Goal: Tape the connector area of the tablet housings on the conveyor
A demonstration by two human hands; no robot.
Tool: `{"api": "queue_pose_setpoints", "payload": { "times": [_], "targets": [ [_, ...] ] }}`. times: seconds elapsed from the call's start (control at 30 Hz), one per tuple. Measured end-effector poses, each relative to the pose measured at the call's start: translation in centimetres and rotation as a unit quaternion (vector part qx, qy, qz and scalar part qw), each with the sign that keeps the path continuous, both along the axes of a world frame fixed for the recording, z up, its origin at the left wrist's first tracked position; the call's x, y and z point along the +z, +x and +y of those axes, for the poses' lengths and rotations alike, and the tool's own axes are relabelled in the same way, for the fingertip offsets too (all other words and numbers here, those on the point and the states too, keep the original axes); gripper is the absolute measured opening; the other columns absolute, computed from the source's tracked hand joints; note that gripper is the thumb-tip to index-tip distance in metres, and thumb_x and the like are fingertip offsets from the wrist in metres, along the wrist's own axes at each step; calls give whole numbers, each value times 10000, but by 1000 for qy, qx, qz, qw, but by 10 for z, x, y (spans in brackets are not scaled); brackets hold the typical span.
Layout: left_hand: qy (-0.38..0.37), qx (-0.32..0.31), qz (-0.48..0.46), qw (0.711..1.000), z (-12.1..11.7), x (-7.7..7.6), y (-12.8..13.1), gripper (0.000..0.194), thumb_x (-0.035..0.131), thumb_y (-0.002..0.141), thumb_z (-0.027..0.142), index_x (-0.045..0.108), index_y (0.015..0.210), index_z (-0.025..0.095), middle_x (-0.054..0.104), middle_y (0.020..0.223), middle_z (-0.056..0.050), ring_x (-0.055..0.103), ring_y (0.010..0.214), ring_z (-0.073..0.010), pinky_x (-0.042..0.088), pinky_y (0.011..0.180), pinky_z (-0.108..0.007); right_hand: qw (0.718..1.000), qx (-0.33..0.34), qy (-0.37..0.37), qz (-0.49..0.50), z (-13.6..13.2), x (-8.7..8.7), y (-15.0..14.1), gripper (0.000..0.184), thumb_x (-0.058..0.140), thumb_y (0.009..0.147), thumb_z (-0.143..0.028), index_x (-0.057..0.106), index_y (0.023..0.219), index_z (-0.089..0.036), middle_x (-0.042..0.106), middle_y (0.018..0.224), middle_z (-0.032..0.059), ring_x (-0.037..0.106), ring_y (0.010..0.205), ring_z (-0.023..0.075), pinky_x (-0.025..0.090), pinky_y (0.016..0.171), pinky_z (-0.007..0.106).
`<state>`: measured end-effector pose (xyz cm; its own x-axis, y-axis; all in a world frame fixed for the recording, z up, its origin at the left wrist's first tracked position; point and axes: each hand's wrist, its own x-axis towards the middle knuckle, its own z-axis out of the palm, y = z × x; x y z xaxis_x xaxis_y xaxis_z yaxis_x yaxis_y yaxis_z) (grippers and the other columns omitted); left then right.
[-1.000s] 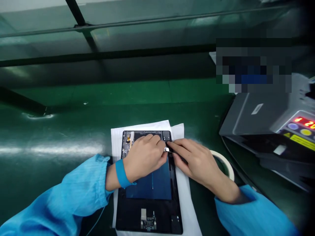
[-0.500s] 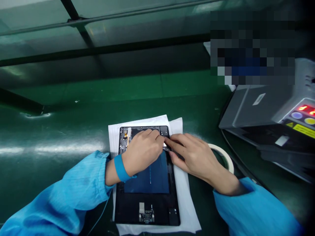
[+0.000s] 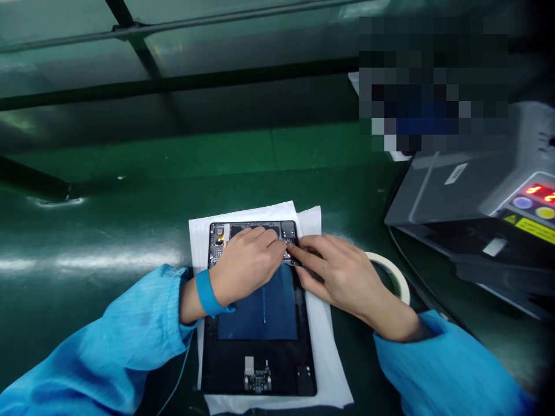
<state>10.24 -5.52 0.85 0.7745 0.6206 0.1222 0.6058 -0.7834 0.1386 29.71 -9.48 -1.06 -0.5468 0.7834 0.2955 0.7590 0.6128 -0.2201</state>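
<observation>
An opened tablet (image 3: 260,352) lies flat, its inside facing up, with a large dark blue battery panel (image 3: 277,312) in the middle and small circuit boards at top and bottom. Over its upper part is my left hand (image 3: 251,257), knuckles up and fingers closed in a pinch near the upper right edge. What they hold, if anything, is hidden. From the right comes my right hand (image 3: 336,274), its index fingertip close to my left fingertips. Its thumb is apart from the index finger, by the tablet's right edge. A blue wrist strap (image 3: 210,294) circles my left wrist.
White sheets (image 3: 329,358) lie beneath the tablet on the green work surface (image 3: 143,231). A roll of pale tape (image 3: 401,280) sits behind my right wrist. At right stands a grey machine (image 3: 455,190) with a red lit display and a cable. A dark post (image 3: 34,179) rises at left.
The view has shifted slightly. My left hand has moved a little left and down over the tablet; my right hand stays almost in place.
</observation>
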Motion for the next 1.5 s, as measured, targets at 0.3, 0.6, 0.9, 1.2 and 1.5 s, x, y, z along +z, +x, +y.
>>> {"api": "queue_pose_setpoints", "payload": {
  "times": [0.3, 0.6, 0.9, 1.2, 1.5],
  "targets": [
    [-46, 21, -38, 998, 3, -5, -2, 231, 433, 936, 237, 636, 854, 164, 593, 751, -22, 547, 708, -167, 422, 658, -300, 999, -11, -12, 32, -2, 1, 2, 283, 512, 872, -279, 643, 1083, -144, 655, 974, 79, 587, 818, 191, 476, 689, 330],
    [-79, 29, -47, 995, 4, -5, -1, 218, 446, 920, 226, 616, 800, 162, 599, 748, -18, 561, 693, -166, 409, 634, -296, 992, -95, 74, 37, 6, 0, -7, 188, 562, 863, -204, 658, 1003, -122, 649, 707, 6, 586, 605, 107, 381, 527, 244],
    [-56, 28, -72, 995, 3, -8, 0, 205, 459, 915, 227, 626, 816, 162, 588, 717, -12, 542, 662, -172, 407, 625, -311, 990, -103, 100, 1, 11, -1, -12, 152, 567, 864, -220, 673, 946, -148, 644, 681, -14, 563, 578, 88, 327, 503, 261],
    [-55, 33, -73, 995, 3, -9, -1, 207, 455, 918, 229, 615, 804, 168, 591, 722, -11, 547, 666, -160, 402, 628, -303, 989, -106, 102, -8, 11, 0, -14, 144, 569, 861, -217, 674, 929, -146, 645, 682, -12, 562, 576, 91, 335, 504, 260],
    [-46, 32, -72, 996, 3, -9, 0, 196, 449, 917, 220, 600, 801, 174, 572, 712, -6, 541, 661, -163, 408, 634, -310, 989, -114, 96, -16, 10, -1, -15, 137, 570, 858, -223, 672, 918, -155, 645, 699, -14, 566, 584, 96, 328, 504, 268]
  ]
}}
